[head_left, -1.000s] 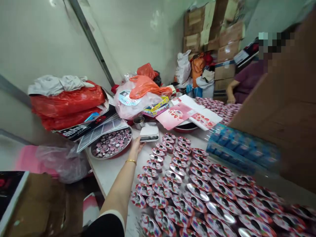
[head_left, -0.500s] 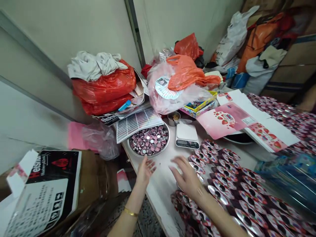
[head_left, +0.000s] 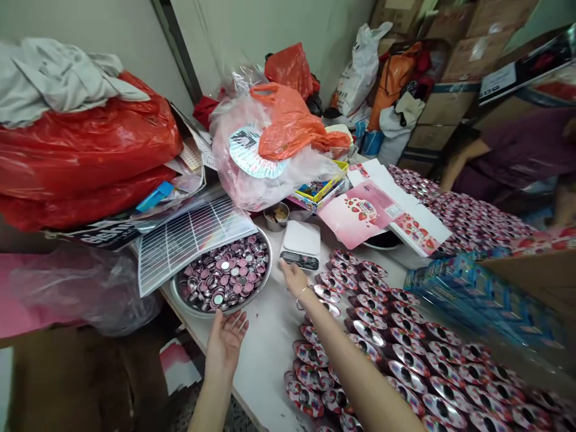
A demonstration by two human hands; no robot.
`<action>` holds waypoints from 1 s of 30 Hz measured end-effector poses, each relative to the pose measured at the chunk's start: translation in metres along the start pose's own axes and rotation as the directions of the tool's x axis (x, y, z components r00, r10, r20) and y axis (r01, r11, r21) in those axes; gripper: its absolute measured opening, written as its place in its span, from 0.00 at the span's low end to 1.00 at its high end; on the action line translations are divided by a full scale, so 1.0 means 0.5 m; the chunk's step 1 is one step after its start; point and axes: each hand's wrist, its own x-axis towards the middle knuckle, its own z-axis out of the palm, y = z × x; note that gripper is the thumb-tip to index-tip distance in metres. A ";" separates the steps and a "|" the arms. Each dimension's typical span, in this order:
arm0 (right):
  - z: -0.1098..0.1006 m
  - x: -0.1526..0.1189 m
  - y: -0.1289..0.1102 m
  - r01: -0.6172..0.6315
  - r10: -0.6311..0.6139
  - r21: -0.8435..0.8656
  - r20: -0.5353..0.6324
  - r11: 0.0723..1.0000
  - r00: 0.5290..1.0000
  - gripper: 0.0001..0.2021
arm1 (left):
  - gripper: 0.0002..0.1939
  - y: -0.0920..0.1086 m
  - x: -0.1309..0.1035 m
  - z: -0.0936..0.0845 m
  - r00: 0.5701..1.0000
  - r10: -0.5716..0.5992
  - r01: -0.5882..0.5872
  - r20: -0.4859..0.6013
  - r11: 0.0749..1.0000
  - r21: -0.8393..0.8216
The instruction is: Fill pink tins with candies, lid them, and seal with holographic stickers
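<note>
My left hand (head_left: 227, 343) is open, palm up, with its fingertips just in front of a round metal bowl (head_left: 269, 273). Small round metal caps (head_left: 231, 273), pinkish and silver, fill the bowl. My right hand (head_left: 294, 281) reaches to the front left corner of a white digital kitchen scale (head_left: 302, 238). Its fingers are stretched out against or just before that corner; whether they touch it I cannot tell. On the scale's platform nothing lies. Rows of shiny, oval-topped pink and dark pieces (head_left: 407, 339) stand right of my right forearm.
A grid-printed sheet (head_left: 193, 237) covers the bowl's left part. Behind stand a small metal cup (head_left: 276, 216), plastic bags (head_left: 288, 129) and a yellow-rimmed box (head_left: 321, 191). Pink strawberry cartons (head_left: 360, 213) lie behind the rows; blue packs (head_left: 477, 294) stand to the right. Another person (head_left: 517, 150) works there.
My right hand has moved forward to the scale from the table in front of it. My left hand stays open by the bowl. The view has swung right and closer.
</note>
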 end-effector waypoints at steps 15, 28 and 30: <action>0.116 -0.046 -0.153 0.531 -0.235 -0.552 0.517 0.643 0.823 0.46 | 0.14 -0.127 -0.099 0.071 0.986 0.163 -0.161 -0.024 0.985 0.064; 0.087 -0.080 -0.058 0.355 -0.245 -0.185 0.442 0.916 0.863 0.28 | 0.16 -0.168 -0.185 -0.011 0.998 0.015 -0.002 -0.063 0.982 0.191; 0.093 -0.073 -0.068 0.079 -0.132 0.172 0.325 0.982 0.936 0.19 | 0.14 -0.150 -0.173 -0.022 0.999 0.008 0.004 -0.052 0.977 0.215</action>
